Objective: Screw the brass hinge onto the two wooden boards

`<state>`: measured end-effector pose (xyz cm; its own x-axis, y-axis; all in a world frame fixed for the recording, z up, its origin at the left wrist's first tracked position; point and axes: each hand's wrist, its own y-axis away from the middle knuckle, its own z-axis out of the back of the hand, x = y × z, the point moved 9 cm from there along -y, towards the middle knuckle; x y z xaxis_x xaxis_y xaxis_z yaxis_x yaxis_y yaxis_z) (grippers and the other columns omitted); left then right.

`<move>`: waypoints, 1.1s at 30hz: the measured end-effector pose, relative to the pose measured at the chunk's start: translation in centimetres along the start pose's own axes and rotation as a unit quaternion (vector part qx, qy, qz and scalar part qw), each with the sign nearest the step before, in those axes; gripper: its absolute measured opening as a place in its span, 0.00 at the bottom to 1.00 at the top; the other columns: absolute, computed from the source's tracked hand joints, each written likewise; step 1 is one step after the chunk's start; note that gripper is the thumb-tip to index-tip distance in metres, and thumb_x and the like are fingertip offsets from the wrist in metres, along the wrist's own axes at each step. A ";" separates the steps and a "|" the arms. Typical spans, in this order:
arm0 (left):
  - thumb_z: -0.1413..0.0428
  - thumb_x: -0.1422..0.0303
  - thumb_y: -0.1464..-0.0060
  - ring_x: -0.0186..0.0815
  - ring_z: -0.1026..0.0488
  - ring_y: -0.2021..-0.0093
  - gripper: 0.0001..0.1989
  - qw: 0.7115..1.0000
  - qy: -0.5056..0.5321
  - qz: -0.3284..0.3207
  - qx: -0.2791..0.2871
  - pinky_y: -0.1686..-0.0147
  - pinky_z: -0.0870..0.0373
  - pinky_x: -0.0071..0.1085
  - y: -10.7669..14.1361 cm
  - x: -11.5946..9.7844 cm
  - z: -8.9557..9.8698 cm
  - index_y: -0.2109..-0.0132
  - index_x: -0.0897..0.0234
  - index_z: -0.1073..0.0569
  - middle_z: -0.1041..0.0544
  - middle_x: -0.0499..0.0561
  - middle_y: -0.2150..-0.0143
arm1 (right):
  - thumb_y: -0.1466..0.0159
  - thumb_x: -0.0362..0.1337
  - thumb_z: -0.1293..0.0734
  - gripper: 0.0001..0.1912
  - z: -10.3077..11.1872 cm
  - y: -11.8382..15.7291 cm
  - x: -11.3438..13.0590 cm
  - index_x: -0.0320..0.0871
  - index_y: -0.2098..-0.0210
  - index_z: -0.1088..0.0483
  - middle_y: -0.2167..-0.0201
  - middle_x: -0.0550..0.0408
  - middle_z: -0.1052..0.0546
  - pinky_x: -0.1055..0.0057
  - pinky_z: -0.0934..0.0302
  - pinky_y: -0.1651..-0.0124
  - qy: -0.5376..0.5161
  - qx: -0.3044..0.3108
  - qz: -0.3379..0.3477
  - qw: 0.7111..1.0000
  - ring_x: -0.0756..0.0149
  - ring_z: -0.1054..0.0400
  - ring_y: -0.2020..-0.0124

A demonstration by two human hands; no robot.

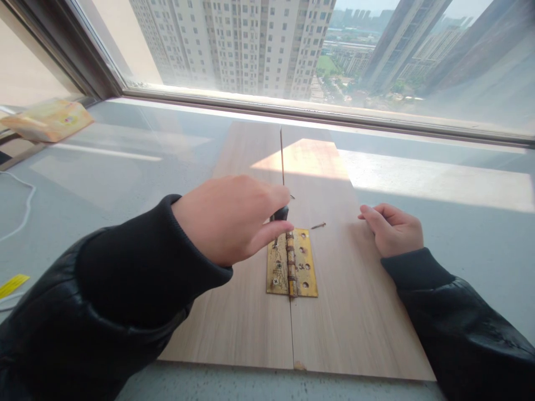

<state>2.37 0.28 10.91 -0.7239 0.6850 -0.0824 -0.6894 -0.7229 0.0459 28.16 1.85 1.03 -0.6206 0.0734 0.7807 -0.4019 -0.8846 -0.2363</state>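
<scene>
My left hand is wrapped round the black handle of a screwdriver. Its dark shaft points down at the upper left leaf of a worn brass hinge; the hand partly hides the tip. Screw heads show in the lower holes of that leaf, while the right leaf has open holes. The hinge lies across the seam between two pale wooden boards. One screw lies just above the hinge, and another small screw peeks out by my left fingers. My right hand is closed over the boards' right edge, its fingertips curled; anything inside is hidden.
The boards rest on a light speckled sill below a large window. At the far left stands a soft tissue pack. A white cable and a yellow label are at the left edge.
</scene>
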 end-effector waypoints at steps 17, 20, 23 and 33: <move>0.60 0.49 0.44 0.34 0.37 0.80 0.26 0.991 -0.046 0.124 -0.023 0.78 0.50 0.28 -0.2 1.1 -0.1 0.72 0.63 0.30 0.33 0.51 0.82 | 0.46 0.48 0.35 0.16 -0.1 -0.1 0.0 0.43 0.82 0.31 0.90 0.64 0.44 0.72 0.55 0.79 0.000 0.003 0.011 1.000 0.73 0.51 0.84; 0.60 0.53 0.42 0.33 0.37 0.81 0.22 0.991 -0.058 0.116 -0.030 0.79 0.51 0.28 -0.3 0.6 -0.3 0.68 0.63 0.30 0.31 0.51 0.80 | 0.45 0.48 0.35 0.16 -0.1 -0.1 0.1 0.43 0.82 0.31 0.90 0.64 0.44 0.72 0.55 0.79 0.002 0.005 0.017 1.000 0.73 0.51 0.84; 0.60 0.56 0.41 0.34 0.36 0.81 0.20 0.991 -0.077 0.106 -0.024 0.81 0.53 0.28 -0.4 0.2 -0.5 0.67 0.64 0.30 0.30 0.52 0.80 | 0.45 0.48 0.35 0.16 -0.2 -0.2 0.1 0.43 0.81 0.31 0.90 0.64 0.44 0.72 0.55 0.79 0.005 0.009 0.020 1.000 0.73 0.51 0.84; 0.57 0.59 0.41 0.33 0.39 0.80 0.15 0.999 -0.001 0.034 0.002 0.79 0.48 0.27 -1.1 0.5 -1.0 0.69 0.64 0.34 0.34 0.48 0.82 | 0.45 0.48 0.35 0.16 -0.2 -0.1 0.2 0.43 0.81 0.31 0.90 0.64 0.44 0.71 0.53 0.77 0.001 0.017 0.022 1.000 0.73 0.50 0.84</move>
<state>2.80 1.27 9.86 -0.7687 0.6350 -0.0764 -0.6392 -0.7671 0.0552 27.96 2.05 1.14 -0.6389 0.0342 0.7685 -0.3498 -0.9026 -0.2507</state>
